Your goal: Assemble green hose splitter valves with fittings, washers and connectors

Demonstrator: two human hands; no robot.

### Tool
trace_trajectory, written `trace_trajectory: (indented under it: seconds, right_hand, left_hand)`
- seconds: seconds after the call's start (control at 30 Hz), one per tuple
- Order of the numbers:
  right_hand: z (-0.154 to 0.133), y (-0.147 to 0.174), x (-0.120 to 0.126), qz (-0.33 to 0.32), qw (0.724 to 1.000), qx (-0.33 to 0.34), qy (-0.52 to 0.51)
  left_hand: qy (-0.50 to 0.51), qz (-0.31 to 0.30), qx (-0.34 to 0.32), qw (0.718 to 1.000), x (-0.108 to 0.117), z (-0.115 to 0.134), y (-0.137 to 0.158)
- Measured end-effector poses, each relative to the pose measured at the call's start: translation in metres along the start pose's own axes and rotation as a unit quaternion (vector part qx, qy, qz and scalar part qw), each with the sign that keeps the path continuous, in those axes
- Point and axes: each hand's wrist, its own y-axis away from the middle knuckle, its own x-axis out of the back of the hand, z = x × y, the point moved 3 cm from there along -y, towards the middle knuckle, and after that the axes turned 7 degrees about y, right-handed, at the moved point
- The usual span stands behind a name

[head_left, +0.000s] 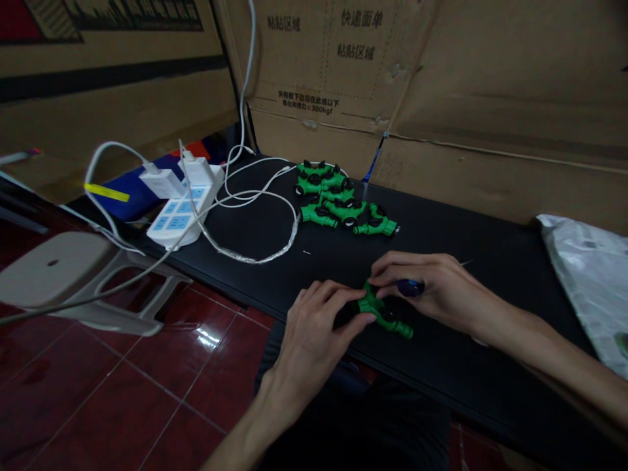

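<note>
A green Y-shaped hose splitter (402, 329) with black parts lies near the front edge of the black table (235, 275). My left hand (316, 320) pinches its left end between thumb and fingers. From the other side, my right hand (432, 284) grips the splitter's upper branch with its fingertips. Tucked in that same hand is a tool with a dark blue handle (411, 287); a thin light line beyond the knuckles may be its shaft. My fingers partly cover the splitter's middle. Farther back sits a cluster of several similar green splitters (346, 208).
On the left, a white power strip (184, 216) carries plugged-in chargers, and a white cable (245, 259) loops across the table. Cardboard (314, 65) walls the back. A whitish plastic bag (589, 281) lies at right. A beige stool (59, 268) stands on the red tiled floor.
</note>
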Motion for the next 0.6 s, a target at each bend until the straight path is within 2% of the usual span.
trace_trajectory:
  seconds: [0.07, 0.17, 0.27, 0.4, 0.5, 0.6]
  right_hand:
    - [0.002, -0.002, 0.000, -0.024, 1.000, 0.008, -0.010]
    - [0.008, -0.006, 0.000, -0.019, 1.000, 0.002, -0.015]
    - [0.011, -0.009, 0.001, -0.013, 1.000, 0.008, 0.017]
    - [0.008, -0.010, 0.005, -0.051, 0.996, 0.045, 0.059]
    - [0.003, -0.010, 0.008, -0.062, 0.993, 0.056, 0.079]
    - [-0.002, -0.012, 0.012, -0.039, 0.993, 0.068, 0.085]
  left_hand:
    - [0.004, -0.003, 0.003, 1.000, 0.000, -0.001, 0.000]
    - [-0.007, 0.002, 0.010, 1.000, -0.001, -0.001, 0.000]
    - [-0.017, 0.007, 0.016, 1.000, -0.004, 0.000, -0.001]
    - [-0.006, -0.010, 0.006, 1.000, -0.002, 0.002, -0.003]
    - [0.009, -0.024, 0.002, 1.000, 0.012, -0.007, -0.009]
    - [-0.044, 0.013, -0.006, 0.999, 0.035, -0.029, -0.022]
